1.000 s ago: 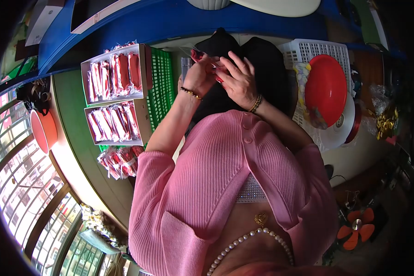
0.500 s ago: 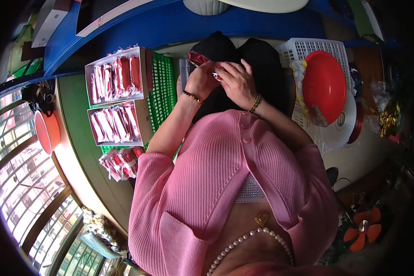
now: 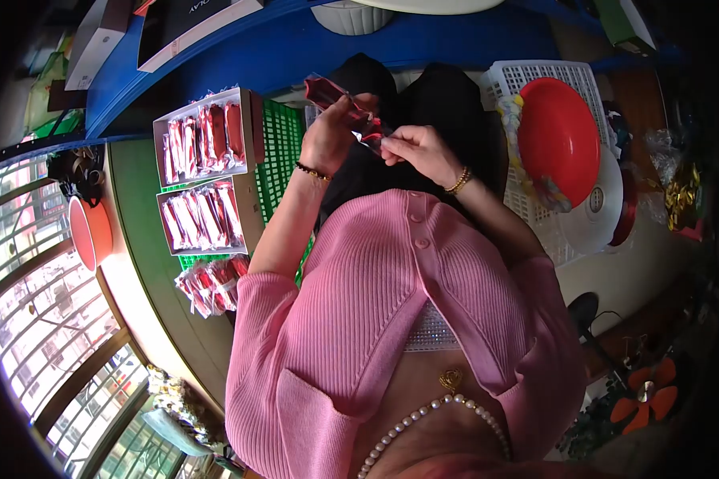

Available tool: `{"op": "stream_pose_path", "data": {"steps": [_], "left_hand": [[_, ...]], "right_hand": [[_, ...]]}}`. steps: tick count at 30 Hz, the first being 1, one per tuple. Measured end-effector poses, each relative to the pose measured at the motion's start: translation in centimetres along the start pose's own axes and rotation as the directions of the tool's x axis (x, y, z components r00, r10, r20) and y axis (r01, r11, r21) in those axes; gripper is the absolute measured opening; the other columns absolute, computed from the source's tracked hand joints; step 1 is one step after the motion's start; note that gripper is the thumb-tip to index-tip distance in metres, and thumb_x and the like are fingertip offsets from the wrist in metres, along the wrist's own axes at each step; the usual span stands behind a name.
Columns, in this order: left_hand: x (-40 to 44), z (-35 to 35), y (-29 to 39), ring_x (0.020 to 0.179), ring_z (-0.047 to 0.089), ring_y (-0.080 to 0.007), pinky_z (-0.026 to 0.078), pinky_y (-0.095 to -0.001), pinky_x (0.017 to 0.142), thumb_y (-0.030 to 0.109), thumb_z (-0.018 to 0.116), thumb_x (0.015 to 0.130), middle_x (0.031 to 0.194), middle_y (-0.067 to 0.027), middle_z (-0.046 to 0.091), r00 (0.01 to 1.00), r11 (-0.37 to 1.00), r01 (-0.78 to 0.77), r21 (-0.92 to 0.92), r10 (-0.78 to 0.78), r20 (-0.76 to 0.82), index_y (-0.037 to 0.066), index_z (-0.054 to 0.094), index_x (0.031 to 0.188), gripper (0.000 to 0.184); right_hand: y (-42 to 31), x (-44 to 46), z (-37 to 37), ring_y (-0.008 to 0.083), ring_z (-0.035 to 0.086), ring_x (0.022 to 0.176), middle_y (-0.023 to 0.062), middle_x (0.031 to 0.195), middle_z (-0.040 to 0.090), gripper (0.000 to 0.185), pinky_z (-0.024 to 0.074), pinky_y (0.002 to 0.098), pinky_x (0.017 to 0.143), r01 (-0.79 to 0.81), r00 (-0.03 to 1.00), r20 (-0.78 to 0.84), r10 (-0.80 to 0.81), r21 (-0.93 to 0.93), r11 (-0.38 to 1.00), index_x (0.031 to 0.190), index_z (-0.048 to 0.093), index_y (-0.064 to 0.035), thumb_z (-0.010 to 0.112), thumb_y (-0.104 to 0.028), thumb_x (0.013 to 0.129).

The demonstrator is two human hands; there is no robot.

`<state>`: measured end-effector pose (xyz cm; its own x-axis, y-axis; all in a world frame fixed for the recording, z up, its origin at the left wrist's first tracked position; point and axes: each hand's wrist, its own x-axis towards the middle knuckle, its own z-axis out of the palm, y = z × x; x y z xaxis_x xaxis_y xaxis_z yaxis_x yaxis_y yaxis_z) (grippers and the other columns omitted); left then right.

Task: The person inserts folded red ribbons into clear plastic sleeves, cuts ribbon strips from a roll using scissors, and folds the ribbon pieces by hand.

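Red packet (image 3: 324, 91): slanting above the lap in a clear wrapper; one end juts past the left hand on its far side, the middle passes behind that hand's fingers, the near end comes out toward the right hand.
Left hand (image 3: 327, 142): grasping the packet around its middle.
Right hand (image 3: 425, 152): thumb and fingers pinching the wrapper's near end.
Black trousers (image 3: 447, 104): beneath both hands.
Wrapped red pieces (image 3: 216, 132): upright in a cardboard box (image 3: 253, 132), left of the left hand, beside a green basket (image 3: 276, 152).
Red basin (image 3: 559, 144): well right of the right hand, overlapping a white basket (image 3: 539, 69).
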<state>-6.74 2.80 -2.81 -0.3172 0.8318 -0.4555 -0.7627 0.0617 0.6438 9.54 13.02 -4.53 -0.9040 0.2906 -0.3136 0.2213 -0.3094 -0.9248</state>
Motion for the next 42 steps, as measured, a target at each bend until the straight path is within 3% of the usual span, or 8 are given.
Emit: {"op": "stream_pose_path", "data": {"steps": [9, 14, 19, 32, 34, 38, 40, 42], "left_hand": [[-0.8, -0.6, 0.7, 0.109, 0.053, -0.0252, 0.038, -0.0374, 0.096, 0.023, 0.034, 0.095, 0.117, -0.0163, 0.055, 0.998, 0.997, -0.014, 0.074, 0.009, 0.064, -0.007, 0.049, 0.118, 0.04], [-0.4, -0.3, 0.0, 0.112, 0.051, -0.027, 0.038, -0.0384, 0.097, 0.023, 0.033, 0.095, 0.119, -0.0193, 0.053, 0.991, 0.996, 0.032, 0.086, -0.042, 0.126, -0.006, 0.048, 0.119, 0.041], [0.0, -1.2, 1.0, 0.111, 0.053, -0.028, 0.041, -0.0392, 0.095, 0.025, 0.034, 0.095, 0.12, -0.0207, 0.052, 0.988, 0.997, 0.048, 0.065, -0.057, 0.141, -0.005, 0.049, 0.118, 0.041], [3.2, -3.8, -0.7, 0.102, 0.057, -0.0265, 0.043, -0.0374, 0.091, 0.024, 0.035, 0.094, 0.116, -0.0198, 0.055, 0.991, 0.996, 0.088, -0.007, -0.087, 0.099, -0.006, 0.051, 0.115, 0.04], [3.2, -3.6, -0.6, 0.1, 0.058, -0.0251, 0.043, -0.0365, 0.09, 0.022, 0.035, 0.094, 0.112, -0.0181, 0.057, 0.994, 0.995, 0.104, 0.01, -0.104, 0.033, -0.006, 0.053, 0.112, 0.038], [3.7, -4.1, -0.7, 0.101, 0.057, -0.0246, 0.042, -0.0365, 0.09, 0.019, 0.033, 0.094, 0.111, -0.017, 0.058, 0.993, 0.989, 0.121, -0.081, -0.122, -0.008, -0.007, 0.054, 0.11, 0.037], [4.1, -4.5, -0.6, 0.105, 0.055, -0.0268, 0.041, -0.0379, 0.093, 0.02, 0.033, 0.094, 0.113, -0.0187, 0.057, 0.994, 0.989, 0.108, -0.1, -0.111, -0.024, -0.007, 0.052, 0.112, 0.038], [4.3, -4.7, -0.4, 0.109, 0.053, -0.0291, 0.04, -0.0393, 0.095, 0.021, 0.032, 0.093, 0.115, -0.0205, 0.055, 0.994, 0.989, 0.09, -0.119, -0.096, -0.044, -0.007, 0.051, 0.114, 0.039]], "right_hand": [[-0.9, -1.9, -2.3, 0.0107, 0.061, 0.076, 0.0052, 0.086, 0.063, 0.028, 0.0482, 0.0213, 0.068, -0.076, 0.996, 0.035, 0.078, -0.059, 0.995, 0.095, 0.061, 0.0007, 0.053, -0.026, 0.091], [-0.9, -0.2, -0.1, 0.0087, 0.06, 0.076, 0.0031, 0.087, 0.063, 0.031, 0.0452, 0.0195, 0.065, -0.163, 0.983, 0.107, 0.146, 0.172, 0.971, 0.096, 0.06, -0.0032, 0.057, -0.032, 0.088], [0.1, 1.1, 0.5, 0.0106, 0.061, 0.076, 0.0059, 0.089, 0.062, 0.022, 0.0489, 0.0218, 0.071, -0.158, 0.975, 0.193, 0.111, 0.248, 0.956, 0.103, 0.056, -0.0006, 0.056, -0.017, 0.089], [0.4, 3.0, 1.2, 0.0107, 0.06, 0.071, 0.0058, 0.08, 0.063, 0.015, 0.0483, 0.0221, 0.063, 0.043, 0.969, -0.241, -0.058, -0.068, 0.997, 0.094, 0.056, 0.0009, 0.06, -0.009, 0.084], [0.2, 3.5, 1.4, 0.0127, 0.061, 0.073, 0.0069, 0.082, 0.063, 0.019, 0.048, 0.0231, 0.065, 0.279, 0.861, -0.295, -0.414, -0.406, 0.87, 0.095, 0.056, 0.0005, 0.063, -0.011, 0.081], [-0.2, 4.6, 1.1, 0.0153, 0.06, 0.07, 0.007, 0.083, 0.062, 0.026, 0.0476, 0.0249, 0.065, 0.301, 0.812, -0.348, -0.468, -0.438, 0.847, 0.096, 0.057, -0.0002, 0.068, -0.012, 0.076], [-0.2, 4.6, 0.3, 0.0133, 0.058, 0.072, 0.0047, 0.084, 0.061, 0.024, 0.0462, 0.024, 0.068, 0.356, 0.697, -0.242, -0.675, -0.7, 0.619, 0.096, 0.059, -0.0008, 0.068, -0.007, 0.074], [-0.8, 3.8, 0.4, 0.0133, 0.056, 0.07, 0.0045, 0.083, 0.06, 0.02, 0.0454, 0.0245, 0.066, 0.289, 0.789, -0.229, -0.57, -0.681, 0.673, 0.091, 0.06, -0.0018, 0.068, -0.005, 0.073]]}}
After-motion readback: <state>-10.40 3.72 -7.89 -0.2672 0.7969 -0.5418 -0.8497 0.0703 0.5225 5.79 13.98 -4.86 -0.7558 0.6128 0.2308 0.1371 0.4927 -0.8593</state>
